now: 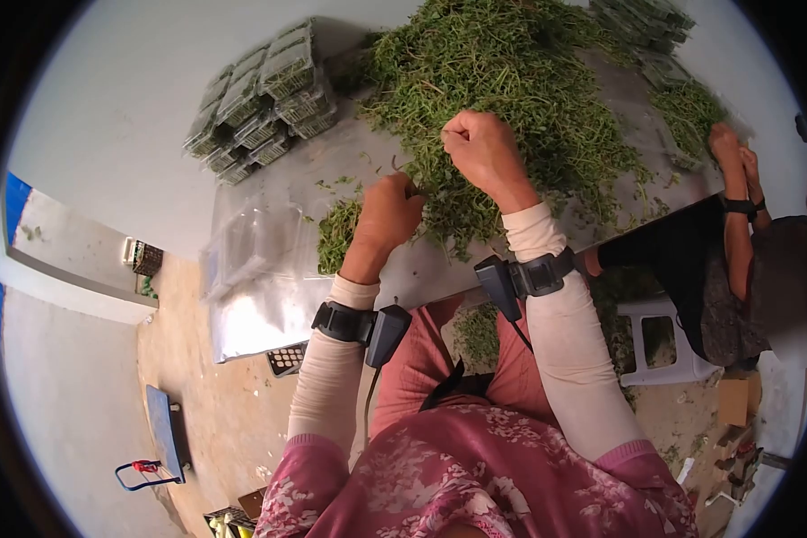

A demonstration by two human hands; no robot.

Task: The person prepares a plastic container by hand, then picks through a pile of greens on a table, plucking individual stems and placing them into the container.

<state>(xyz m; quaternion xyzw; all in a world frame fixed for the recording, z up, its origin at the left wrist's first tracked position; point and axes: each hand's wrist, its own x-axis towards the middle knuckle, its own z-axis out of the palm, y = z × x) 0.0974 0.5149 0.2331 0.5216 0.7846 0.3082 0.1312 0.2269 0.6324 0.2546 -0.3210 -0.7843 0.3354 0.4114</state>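
My left hand [389,213] is closed, its fingertips pressed together on some leafy green stems at the near edge of the big heap. Beneath its wrist lies a small pile of greens [337,235] in or beside a clear tray. My right hand [486,154] is pinched shut above the large heap of leafy greens [502,81]; anything between its fingertips is too small to make out. To the left on the metal table [403,269] are empty clear plastic boxes [258,238].
Filled clear boxes [273,85] are stacked at the back left, with more [646,22] at the back right. A co-worker's hands [733,148] are by greens at the right. On the floor are a white plastic stool [637,336] and a blue trolley [166,430].
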